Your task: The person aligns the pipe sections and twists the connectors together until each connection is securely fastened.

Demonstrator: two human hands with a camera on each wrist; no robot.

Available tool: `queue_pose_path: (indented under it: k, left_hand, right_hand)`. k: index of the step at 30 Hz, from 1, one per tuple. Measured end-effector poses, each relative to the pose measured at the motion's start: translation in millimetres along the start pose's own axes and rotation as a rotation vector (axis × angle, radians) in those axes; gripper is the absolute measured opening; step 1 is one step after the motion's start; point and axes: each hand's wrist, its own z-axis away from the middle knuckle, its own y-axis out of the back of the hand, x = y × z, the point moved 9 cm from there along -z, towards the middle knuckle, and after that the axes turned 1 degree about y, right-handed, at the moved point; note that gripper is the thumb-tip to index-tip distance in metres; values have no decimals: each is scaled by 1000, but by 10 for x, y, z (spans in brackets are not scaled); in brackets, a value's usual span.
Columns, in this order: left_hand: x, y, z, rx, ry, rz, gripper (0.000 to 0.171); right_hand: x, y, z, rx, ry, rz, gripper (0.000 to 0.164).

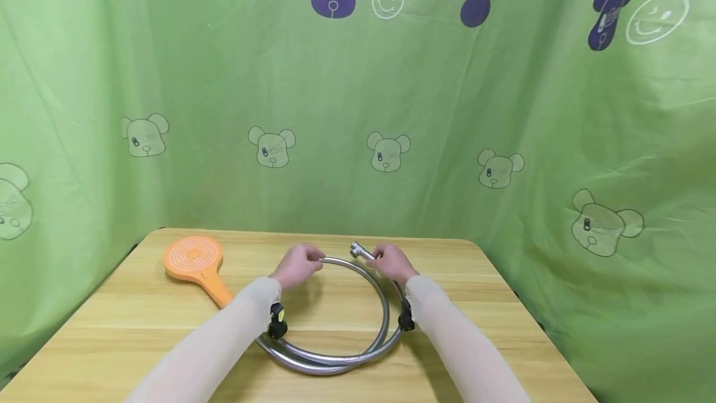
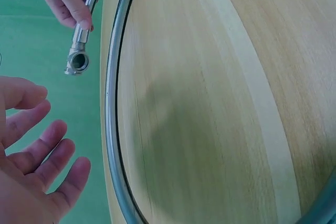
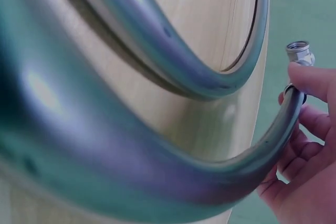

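Note:
A silver shower hose lies coiled on the wooden table, its loops crossing near the front. My right hand pinches the hose just behind its metal end fitting, which is raised off the table. In the right wrist view, the threaded opening of that fitting points upward past the thumb. My left hand hovers at the far left of the coil. Its fingers are spread and loosely bent, with nothing between them, apart from the hose in the left wrist view.
An orange shower head lies at the left of the table, its handle running under my left forearm. A green curtain with printed bears hangs behind the table and along its sides.

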Motion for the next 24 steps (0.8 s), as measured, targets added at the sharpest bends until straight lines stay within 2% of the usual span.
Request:
queue_pose_path:
  k: [7, 18, 24]
  left_hand:
    - [-5, 2, -2, -9, -8, -34, 20]
    - [-33, -27, 9, -29, 17, -10, 19]
    - [-36, -50, 7, -35, 12, -33, 21]
  right_hand:
    - [106, 19, 13, -16, -62, 93, 20]
    - [218, 34, 47, -45, -119, 157, 22]
    - [240, 58, 48, -44, -145, 202, 32]
